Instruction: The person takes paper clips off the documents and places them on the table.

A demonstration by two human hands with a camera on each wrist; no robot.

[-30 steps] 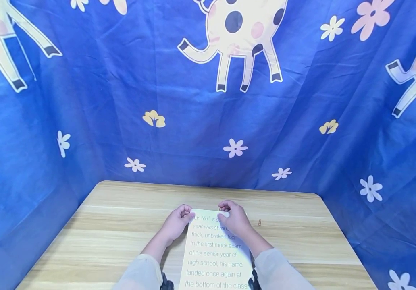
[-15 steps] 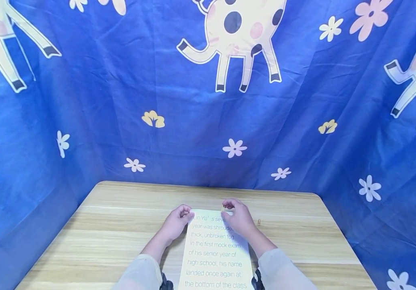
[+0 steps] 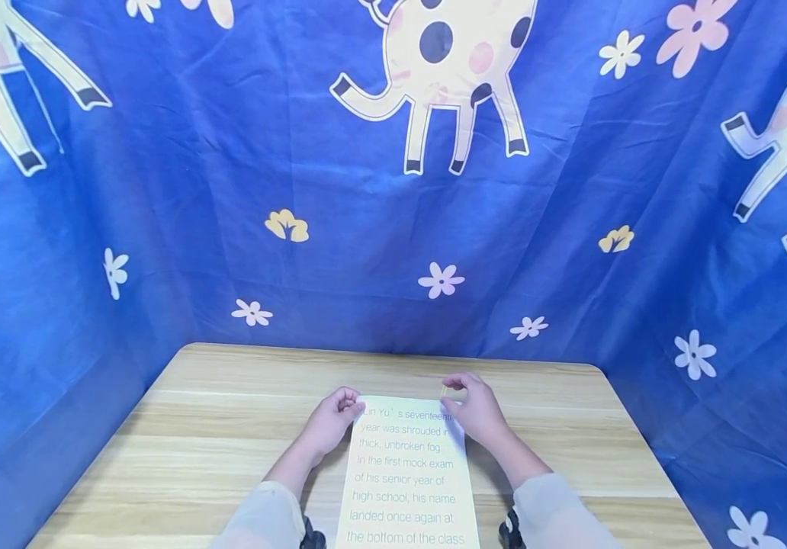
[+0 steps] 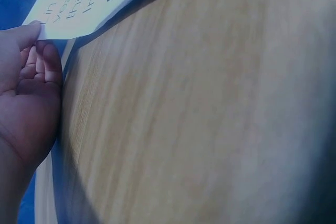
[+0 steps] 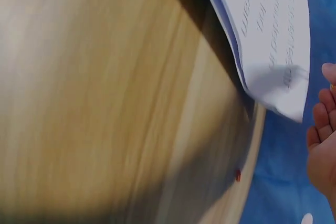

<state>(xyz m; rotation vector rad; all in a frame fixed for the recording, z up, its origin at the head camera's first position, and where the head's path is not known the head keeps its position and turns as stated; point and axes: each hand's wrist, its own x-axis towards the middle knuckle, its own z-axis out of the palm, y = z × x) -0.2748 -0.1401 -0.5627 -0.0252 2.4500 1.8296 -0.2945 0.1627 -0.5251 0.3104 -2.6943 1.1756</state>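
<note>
Sheets of printed paper point(image 3: 403, 473) are raised off the wooden table, text facing up; the right wrist view shows layered edges point(image 5: 223, 19). My left hand point(image 3: 328, 421) pinches their top left corner, thumb on top, as the left wrist view also shows on the paper point(image 4: 79, 14). My right hand point(image 3: 479, 412) is at the top right corner, pinching a small, thin yellow paper clip point(image 3: 444, 392) between thumb and forefinger. In the right wrist view, that hand point(image 5: 323, 129) is partly cut off, apart from the paper's corner.
An orange-red paper clip point(image 5: 238, 175) lies on the wooden table point(image 3: 229, 412) near its far edge; in the head view my right hand hides it. A blue cloth curtain point(image 3: 352, 290) with printed animals and flowers encloses the back and sides.
My right hand has moved right along the paper's top edge with the yellow paper clip, uncovering more of the first line. It now covers the orange-red clip. My left hand stays at its corner.
</note>
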